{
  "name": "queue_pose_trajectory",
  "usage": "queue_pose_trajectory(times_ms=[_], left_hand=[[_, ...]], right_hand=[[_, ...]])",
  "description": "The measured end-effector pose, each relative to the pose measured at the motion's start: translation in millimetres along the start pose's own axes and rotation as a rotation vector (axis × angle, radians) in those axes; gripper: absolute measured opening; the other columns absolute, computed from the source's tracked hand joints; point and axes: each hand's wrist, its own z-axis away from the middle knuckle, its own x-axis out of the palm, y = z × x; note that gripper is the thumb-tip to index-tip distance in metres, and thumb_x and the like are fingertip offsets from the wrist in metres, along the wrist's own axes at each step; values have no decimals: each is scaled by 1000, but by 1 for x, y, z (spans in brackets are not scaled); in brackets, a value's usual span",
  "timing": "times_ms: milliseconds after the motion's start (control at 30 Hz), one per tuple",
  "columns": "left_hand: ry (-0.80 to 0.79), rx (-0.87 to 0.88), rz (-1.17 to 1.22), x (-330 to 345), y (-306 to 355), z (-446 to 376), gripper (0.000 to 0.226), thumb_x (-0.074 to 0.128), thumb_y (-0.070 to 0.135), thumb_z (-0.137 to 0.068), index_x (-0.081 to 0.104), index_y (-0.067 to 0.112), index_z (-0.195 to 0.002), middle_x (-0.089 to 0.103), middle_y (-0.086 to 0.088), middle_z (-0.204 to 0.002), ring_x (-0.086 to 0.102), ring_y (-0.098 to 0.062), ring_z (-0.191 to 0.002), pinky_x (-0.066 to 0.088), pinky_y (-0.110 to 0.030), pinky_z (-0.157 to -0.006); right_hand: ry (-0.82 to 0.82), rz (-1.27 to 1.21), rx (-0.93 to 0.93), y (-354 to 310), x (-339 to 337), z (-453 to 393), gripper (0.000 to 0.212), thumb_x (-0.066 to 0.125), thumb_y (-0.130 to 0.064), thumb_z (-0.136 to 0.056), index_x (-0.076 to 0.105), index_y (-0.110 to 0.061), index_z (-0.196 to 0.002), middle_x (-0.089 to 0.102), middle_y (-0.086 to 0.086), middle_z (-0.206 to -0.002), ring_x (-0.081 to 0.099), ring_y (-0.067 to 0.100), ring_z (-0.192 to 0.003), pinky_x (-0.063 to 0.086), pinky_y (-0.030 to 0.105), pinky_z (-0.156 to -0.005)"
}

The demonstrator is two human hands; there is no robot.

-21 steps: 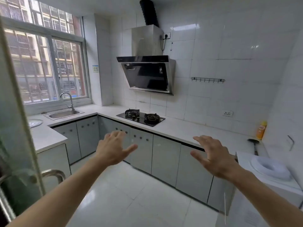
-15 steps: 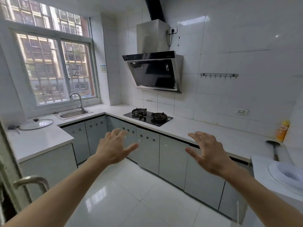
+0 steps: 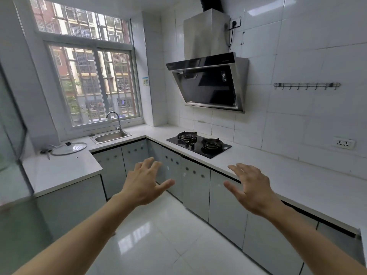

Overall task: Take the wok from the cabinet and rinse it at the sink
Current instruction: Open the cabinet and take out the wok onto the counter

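Both hands are held out in front of the person at about the height of the tabletop (image 3: 248,171), palms down: the left hand (image 3: 144,184) and the right hand (image 3: 252,188) each have their fingers (image 3: 148,162) spread wide and hold nothing, touching nothing. That reads as a person walking in with hands ready, not yet reaching for any one door. The wok is not in view; by the task it should be behind one of the cabinet doors (image 3: 195,187), all of which look closed, and I cannot tell which. I count about seven door fronts along the two runs under the tabletop, the nearer ones partly hidden by the arms. There is one sink (image 3: 111,136) set in the tabletop under the one window (image 3: 93,84), likely for daylight, and one tap (image 3: 116,121) arching over its far edge. One glass lid (image 3: 68,148) lies flat on the tabletop to the left of the sink, well clear of it. One hob (image 3: 198,144) with two burners sits straight under the one hood (image 3: 210,82), where fumes would rise into it. One hook rail (image 3: 306,85) hangs bare on the tiles, and one socket (image 3: 344,143) sits low on the wall to the right. The task seems to be at its start, with a door to be opened first.
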Motion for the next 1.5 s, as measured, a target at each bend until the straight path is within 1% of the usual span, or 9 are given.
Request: queue_pose_trajectory(times_ms=[200, 333, 500, 600, 667, 800, 967, 1200, 1500], left_hand=[[-13, -29, 47, 45, -17, -82, 105, 20, 94, -66, 25, 31, -150, 13, -4, -163, 23, -30, -146, 34, -57, -111], [-10, -49, 28, 67, -39, -150, 91, 30, 85, -79, 24, 29, -150, 14, -6, -163, 25, -30, -145, 34, -56, -110], [-19, -95, 4, 95, -76, -223, 87, 32, 83, -81, 26, 29, -149, 16, -5, -163, 25, -29, -144, 33, -54, -110], [-39, -146, 25, 107, -101, -255, 89, 33, 84, -80, 27, 28, -149, 17, -5, -162, 26, -28, -144, 33, -55, -110], [-45, -168, 16, 113, -116, -279, 89, 33, 84, -80, 27, 28, -150, 17, -5, -162, 26, -29, -144, 34, -55, -110], [-35, -210, -9, 125, -137, -339, 87, 35, 82, -82, 28, 27, -149, 19, -6, -161, 27, -29, -143, 34, -53, -110], [-25, -259, -41, 153, -142, -435, 86, 35, 82, -82, 30, 28, -148, 19, -5, -161, 24, -28, -145, 32, -53, -111], [-22, -329, -47, 176, -156, -555, 84, 35, 82, -81, 32, 30, -147, 21, -2, -161, 25, -25, -144, 35, -52, -109], [-25, -436, -76, 214, -228, -657, 84, 31, 84, -79, 32, 31, -145, 24, 0, -159, 29, -25, -142, 39, -49, -106]], right_hand=[[-1, 81, -57, 14, 31, -86, 117, -16, -93, -56, 31, -36, -147, 33, -5, -154, 25, 18, -141, 22, 40, -112], [-55, 53, -52, 12, 40, -160, 73, 28, -73, -88, 28, -33, -149, 31, -4, -155, 23, 19, -142, 26, 44, -111], [-53, 48, -66, 8, 84, -248, 106, 0, -93, -64, 29, -35, -148, 33, -5, -154, 25, 18, -141, 30, 43, -111], [-106, 36, -90, 4, 119, -290, 73, 27, -72, -87, 27, -34, -150, 30, -4, -156, 21, 18, -143, 26, 42, -113], [-134, 27, -119, 3, 140, -319, 71, 31, -70, -89, 28, -33, -150, 29, -3, -156, 21, 17, -144, 25, 41, -114], [-137, -32, -147, 13, 182, -389, 112, -5, -94, -62, 29, -34, -150, 31, -5, -155, 21, 16, -143, 24, 40, -114], [-133, -145, -181, 39, 234, -492, 65, 36, -64, -93, 28, -34, -150, 28, -6, -156, 17, 15, -144, 20, 44, -114], [-174, -191, -257, 60, 271, -635, 64, 36, -61, -94, 26, -32, -151, 25, -6, -157, 14, 15, -144, 17, 42, -115], [-253, -223, -337, 37, 348, -769, 65, 35, -61, -95, 25, -30, -151, 22, -4, -158, 12, 15, -146, 17, 43, -116]])
